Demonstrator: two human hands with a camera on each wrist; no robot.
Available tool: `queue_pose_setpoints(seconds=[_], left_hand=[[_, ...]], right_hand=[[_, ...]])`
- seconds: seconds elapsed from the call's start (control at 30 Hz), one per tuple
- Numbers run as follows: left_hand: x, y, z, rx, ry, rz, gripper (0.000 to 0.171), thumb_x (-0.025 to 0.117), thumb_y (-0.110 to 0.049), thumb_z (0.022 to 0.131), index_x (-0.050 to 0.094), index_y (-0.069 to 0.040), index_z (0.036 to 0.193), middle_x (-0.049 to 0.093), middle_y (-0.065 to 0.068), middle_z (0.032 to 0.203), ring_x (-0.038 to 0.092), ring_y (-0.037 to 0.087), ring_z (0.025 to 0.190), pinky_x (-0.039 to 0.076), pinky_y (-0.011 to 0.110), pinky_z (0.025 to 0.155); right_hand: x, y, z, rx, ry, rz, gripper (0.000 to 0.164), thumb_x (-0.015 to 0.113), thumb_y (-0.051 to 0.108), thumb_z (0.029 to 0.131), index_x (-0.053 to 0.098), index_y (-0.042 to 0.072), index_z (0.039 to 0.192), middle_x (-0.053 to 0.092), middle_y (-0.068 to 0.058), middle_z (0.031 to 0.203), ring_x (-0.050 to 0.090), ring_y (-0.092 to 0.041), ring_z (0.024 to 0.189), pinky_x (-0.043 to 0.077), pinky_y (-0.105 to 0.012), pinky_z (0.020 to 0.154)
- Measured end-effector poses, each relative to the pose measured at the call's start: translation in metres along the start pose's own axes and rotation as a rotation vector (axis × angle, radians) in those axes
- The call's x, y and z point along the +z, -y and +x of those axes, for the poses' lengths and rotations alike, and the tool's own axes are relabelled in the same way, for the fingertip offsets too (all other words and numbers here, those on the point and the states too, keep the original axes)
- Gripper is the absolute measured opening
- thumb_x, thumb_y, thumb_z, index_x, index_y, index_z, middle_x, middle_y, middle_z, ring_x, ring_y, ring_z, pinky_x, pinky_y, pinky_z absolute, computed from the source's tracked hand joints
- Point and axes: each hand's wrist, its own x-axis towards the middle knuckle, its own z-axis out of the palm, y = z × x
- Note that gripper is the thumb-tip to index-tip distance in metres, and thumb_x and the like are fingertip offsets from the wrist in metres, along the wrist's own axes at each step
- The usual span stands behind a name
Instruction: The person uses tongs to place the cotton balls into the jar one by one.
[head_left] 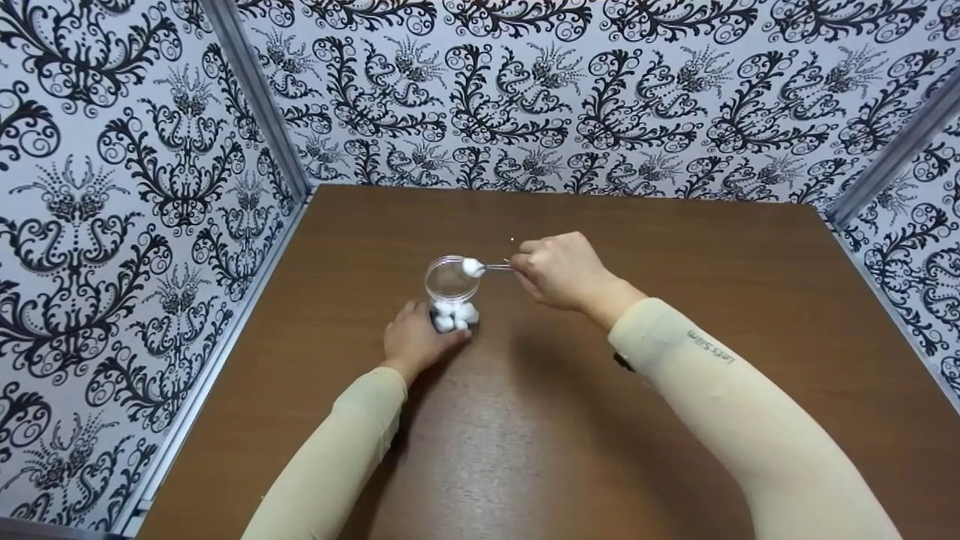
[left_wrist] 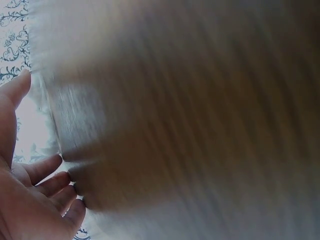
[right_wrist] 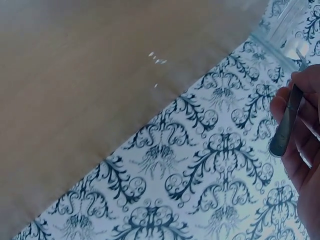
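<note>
A clear jar [head_left: 429, 289] stands on the table with several white cotton balls [head_left: 454, 316] in its bottom. My left hand [head_left: 420, 335] holds it low, thumb at the near side. In the left wrist view, the fingers [left_wrist: 49, 186] are bent and the thumb stands apart; the jar is hard to make out there. At the jar's right rim, metal tweezers [head_left: 496, 267] grip one cotton ball [head_left: 472, 268]. My right hand [head_left: 559, 270] pinches these tweezers above the table; their handle end [right_wrist: 281, 142] shows clearly in the right wrist view.
A brown wooden table [head_left: 712, 300] lies under both hands. Walls with a black-and-white scroll pattern [head_left: 525, 90] close it in at the back and sides, with grey metal posts [head_left: 259, 97] at the corners. Small bright glints [right_wrist: 158, 61] show on the tabletop.
</note>
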Motion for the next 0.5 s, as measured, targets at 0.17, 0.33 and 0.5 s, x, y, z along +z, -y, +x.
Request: queue_pose_setpoints(seconds=[0.17, 0.33, 0.5], left_hand=[[0.001, 0.000, 0.000, 0.000, -0.015, -0.003, 0.087, 0.077, -0.064, 0.074, 0.059, -0.002, 0.132, 0.059, 0.013, 0.125, 0.055, 0.032, 0.118, 0.042, 0.051, 0.097], [0.000, -0.001, -0.001, 0.003, -0.014, -0.015, 0.085, 0.078, -0.063, 0.074, 0.059, -0.002, 0.131, 0.060, 0.013, 0.124, 0.055, 0.033, 0.117, 0.042, 0.052, 0.097], [-0.001, -0.001, -0.001, 0.005, -0.011, -0.011, 0.085, 0.077, -0.064, 0.074, 0.060, -0.003, 0.131, 0.060, 0.014, 0.123, 0.056, 0.033, 0.116, 0.042, 0.052, 0.096]], right_hand=[[0.010, 0.010, 0.007, -0.010, 0.004, 0.016, 0.011, 0.066, 0.018, 0.089, 0.073, 0.013, 0.081, 0.062, 0.001, 0.073, 0.056, -0.019, 0.051, 0.042, -0.037, 0.042], [0.017, 0.015, 0.008, -0.027, -0.009, 0.024, 0.009, 0.070, 0.017, 0.087, 0.072, 0.014, 0.079, 0.061, 0.002, 0.071, 0.055, -0.019, 0.050, 0.042, -0.037, 0.043], [0.019, 0.015, 0.006, -0.042, -0.004, 0.023, 0.012, 0.067, 0.018, 0.087, 0.070, 0.014, 0.076, 0.060, 0.001, 0.071, 0.057, -0.020, 0.051, 0.043, -0.039, 0.043]])
